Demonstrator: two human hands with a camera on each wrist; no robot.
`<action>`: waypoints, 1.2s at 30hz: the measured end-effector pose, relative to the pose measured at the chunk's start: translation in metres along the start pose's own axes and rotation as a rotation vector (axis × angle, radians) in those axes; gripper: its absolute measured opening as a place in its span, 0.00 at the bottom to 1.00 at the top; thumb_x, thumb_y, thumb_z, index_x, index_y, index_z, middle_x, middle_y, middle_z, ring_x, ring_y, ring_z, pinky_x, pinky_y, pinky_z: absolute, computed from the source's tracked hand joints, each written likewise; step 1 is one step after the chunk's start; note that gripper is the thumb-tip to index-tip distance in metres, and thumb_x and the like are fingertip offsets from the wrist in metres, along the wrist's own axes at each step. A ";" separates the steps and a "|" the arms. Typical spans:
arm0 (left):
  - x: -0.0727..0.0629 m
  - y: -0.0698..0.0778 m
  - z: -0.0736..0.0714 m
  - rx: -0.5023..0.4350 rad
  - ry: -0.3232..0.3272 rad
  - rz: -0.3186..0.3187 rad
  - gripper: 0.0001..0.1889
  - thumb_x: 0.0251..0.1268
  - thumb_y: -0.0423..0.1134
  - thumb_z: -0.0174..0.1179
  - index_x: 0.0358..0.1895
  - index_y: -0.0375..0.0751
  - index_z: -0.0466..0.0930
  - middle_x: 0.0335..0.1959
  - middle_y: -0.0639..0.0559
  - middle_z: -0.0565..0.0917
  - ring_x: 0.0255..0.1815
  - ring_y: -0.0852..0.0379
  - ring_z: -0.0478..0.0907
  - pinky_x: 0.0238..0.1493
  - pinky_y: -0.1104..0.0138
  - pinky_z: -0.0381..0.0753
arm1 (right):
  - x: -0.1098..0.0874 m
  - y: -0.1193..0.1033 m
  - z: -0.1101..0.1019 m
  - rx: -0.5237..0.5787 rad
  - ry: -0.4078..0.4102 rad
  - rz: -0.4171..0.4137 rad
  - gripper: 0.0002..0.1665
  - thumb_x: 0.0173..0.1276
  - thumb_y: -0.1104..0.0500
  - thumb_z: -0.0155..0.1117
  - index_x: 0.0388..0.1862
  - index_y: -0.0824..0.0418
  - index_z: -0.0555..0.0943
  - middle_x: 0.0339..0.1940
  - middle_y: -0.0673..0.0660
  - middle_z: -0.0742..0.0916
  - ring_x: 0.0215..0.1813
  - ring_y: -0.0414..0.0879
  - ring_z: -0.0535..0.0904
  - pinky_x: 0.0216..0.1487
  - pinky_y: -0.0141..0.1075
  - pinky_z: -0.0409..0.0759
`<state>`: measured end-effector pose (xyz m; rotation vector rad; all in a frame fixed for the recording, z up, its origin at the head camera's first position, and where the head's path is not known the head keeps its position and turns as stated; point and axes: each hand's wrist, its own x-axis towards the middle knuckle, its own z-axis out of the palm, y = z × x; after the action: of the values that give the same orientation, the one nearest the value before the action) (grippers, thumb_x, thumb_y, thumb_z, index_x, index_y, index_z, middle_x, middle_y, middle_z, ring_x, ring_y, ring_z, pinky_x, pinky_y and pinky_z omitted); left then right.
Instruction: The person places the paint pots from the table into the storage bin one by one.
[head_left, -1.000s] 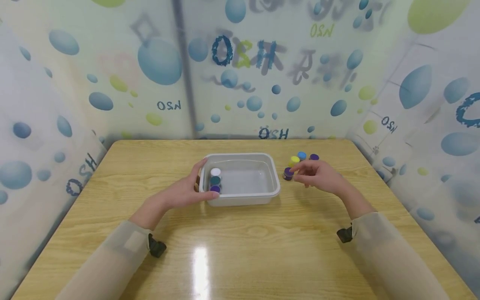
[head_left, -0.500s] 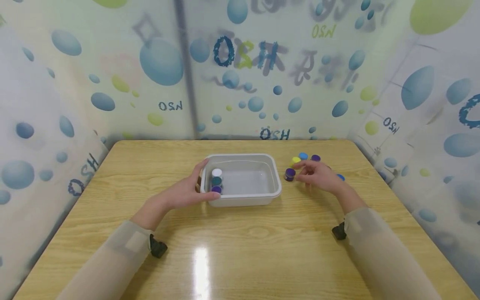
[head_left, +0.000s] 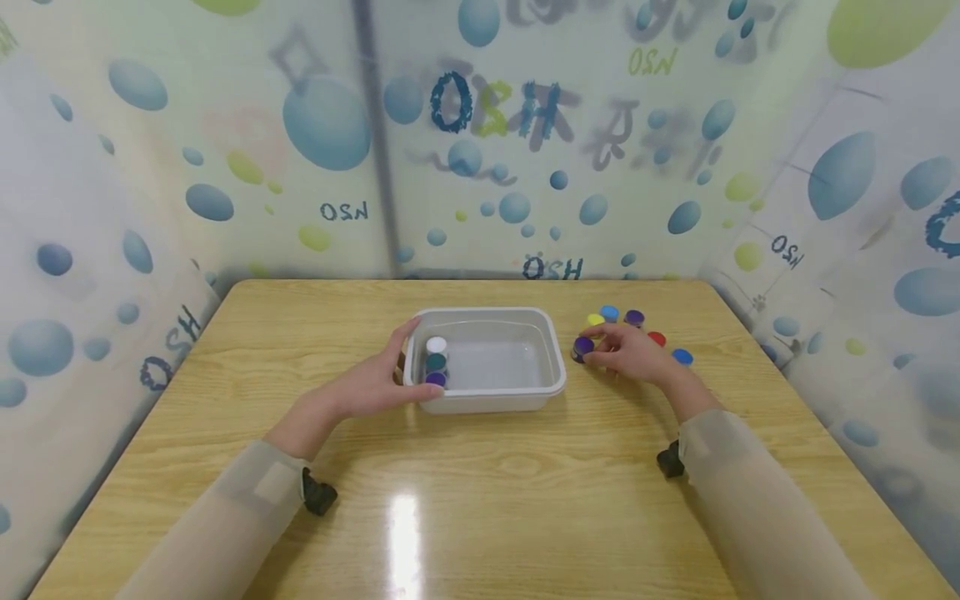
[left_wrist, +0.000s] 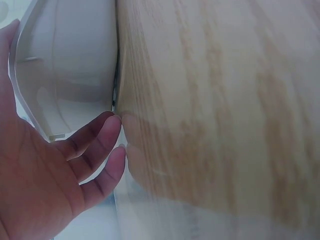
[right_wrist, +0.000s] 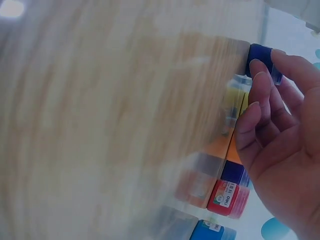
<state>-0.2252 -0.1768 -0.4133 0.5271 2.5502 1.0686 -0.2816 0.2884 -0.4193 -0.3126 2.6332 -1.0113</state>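
Note:
My left hand (head_left: 367, 385) holds the left end of a white plastic tub (head_left: 491, 403), thumb along its front rim and index finger at the back corner. In the left wrist view, the other fingers (left_wrist: 107, 135) curl under the tub's edge. Inside, three small paint jars stand in a row along the left wall: a white one (head_left: 436, 345), a dark green one (head_left: 437, 362) and a purple one (head_left: 435, 380). To the right of the tub, my right hand (head_left: 633, 354) pinches a dark purple paint jar (head_left: 582, 349) between thumb and fingertips, close over the table.
Behind and beside the right hand stand more jars: yellow (head_left: 596, 320), light blue (head_left: 609, 313), dark purple (head_left: 634, 318), red (head_left: 656, 338) and blue (head_left: 682, 356). An orange jar (right_wrist: 233, 150) shows in the right wrist view. Patterned walls enclose the wooden table (head_left: 495, 500).
My right hand has closed its fingertips on the dark purple jar, its wrist shifting slightly left and uncovering the red and blue jars. The left hand keeps its hold on the tub.

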 end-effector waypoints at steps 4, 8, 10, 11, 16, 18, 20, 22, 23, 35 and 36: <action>-0.001 0.001 -0.001 -0.002 -0.003 -0.001 0.68 0.68 0.70 0.71 0.92 0.59 0.24 0.63 0.39 0.82 0.57 0.48 0.83 0.62 0.50 0.83 | 0.002 0.000 0.001 -0.007 -0.009 0.010 0.28 0.82 0.54 0.70 0.76 0.58 0.79 0.47 0.61 0.86 0.37 0.50 0.84 0.40 0.39 0.84; -0.002 0.002 -0.001 0.002 -0.003 -0.010 0.68 0.67 0.70 0.71 0.92 0.60 0.24 0.63 0.39 0.82 0.57 0.48 0.83 0.62 0.50 0.83 | 0.000 -0.003 0.001 -0.013 -0.010 0.009 0.28 0.81 0.54 0.71 0.75 0.59 0.79 0.47 0.60 0.87 0.37 0.50 0.83 0.41 0.38 0.83; -0.002 0.002 -0.001 0.004 -0.003 -0.014 0.68 0.67 0.71 0.71 0.92 0.61 0.24 0.64 0.39 0.82 0.57 0.48 0.83 0.62 0.51 0.83 | -0.001 -0.003 0.001 -0.017 -0.007 0.007 0.27 0.81 0.54 0.71 0.74 0.59 0.80 0.46 0.60 0.87 0.37 0.51 0.83 0.40 0.38 0.83; -0.002 0.002 -0.001 0.005 -0.004 -0.015 0.68 0.67 0.71 0.71 0.91 0.61 0.24 0.64 0.39 0.82 0.57 0.48 0.83 0.61 0.51 0.83 | -0.002 -0.003 0.000 -0.020 -0.004 0.006 0.27 0.80 0.54 0.72 0.74 0.59 0.80 0.45 0.60 0.87 0.36 0.50 0.83 0.40 0.38 0.83; -0.001 0.001 -0.001 0.012 -0.003 -0.017 0.68 0.67 0.72 0.71 0.91 0.62 0.24 0.65 0.38 0.81 0.57 0.48 0.83 0.62 0.50 0.83 | -0.008 -0.004 -0.002 -0.024 0.013 -0.004 0.29 0.80 0.53 0.72 0.75 0.59 0.79 0.45 0.59 0.88 0.35 0.51 0.84 0.37 0.39 0.82; -0.001 0.001 -0.001 0.011 -0.003 -0.018 0.68 0.67 0.72 0.70 0.91 0.62 0.24 0.66 0.38 0.81 0.57 0.47 0.83 0.63 0.50 0.83 | -0.012 -0.006 -0.003 -0.021 0.022 -0.013 0.30 0.80 0.52 0.72 0.75 0.58 0.79 0.45 0.59 0.89 0.35 0.51 0.85 0.36 0.40 0.82; -0.002 0.001 -0.001 0.010 -0.003 -0.019 0.68 0.67 0.72 0.70 0.91 0.62 0.24 0.66 0.37 0.81 0.58 0.47 0.83 0.64 0.49 0.83 | -0.016 -0.007 -0.005 -0.026 0.038 -0.031 0.30 0.79 0.52 0.73 0.75 0.59 0.79 0.44 0.59 0.89 0.35 0.50 0.85 0.36 0.40 0.82; -0.002 0.001 0.000 0.008 -0.001 -0.018 0.68 0.67 0.72 0.70 0.91 0.62 0.24 0.66 0.37 0.81 0.58 0.47 0.83 0.64 0.48 0.82 | -0.019 -0.010 -0.007 -0.024 0.054 -0.060 0.29 0.79 0.52 0.73 0.73 0.61 0.80 0.44 0.59 0.89 0.36 0.50 0.85 0.38 0.40 0.84; -0.001 0.001 0.000 0.008 -0.001 -0.019 0.68 0.67 0.72 0.70 0.91 0.62 0.24 0.67 0.37 0.81 0.58 0.47 0.83 0.64 0.48 0.82 | -0.021 -0.011 -0.008 -0.024 0.063 -0.073 0.29 0.79 0.52 0.74 0.72 0.61 0.81 0.43 0.58 0.90 0.37 0.50 0.84 0.39 0.40 0.84; -0.002 0.003 0.000 0.012 0.011 -0.016 0.67 0.67 0.70 0.71 0.92 0.63 0.26 0.65 0.38 0.81 0.56 0.47 0.83 0.63 0.50 0.82 | -0.042 -0.033 -0.016 0.063 0.123 -0.183 0.23 0.77 0.57 0.76 0.65 0.64 0.83 0.40 0.58 0.89 0.34 0.47 0.82 0.36 0.37 0.82; -0.003 0.004 0.000 0.011 0.011 -0.016 0.67 0.67 0.70 0.71 0.92 0.62 0.26 0.64 0.38 0.82 0.56 0.47 0.84 0.63 0.50 0.82 | -0.043 -0.036 -0.017 0.073 0.123 -0.189 0.23 0.77 0.57 0.76 0.65 0.63 0.83 0.40 0.58 0.89 0.34 0.46 0.82 0.36 0.37 0.82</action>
<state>-0.2225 -0.1759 -0.4100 0.5040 2.5675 1.0553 -0.2445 0.2859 -0.3748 -0.5056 2.7080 -1.2197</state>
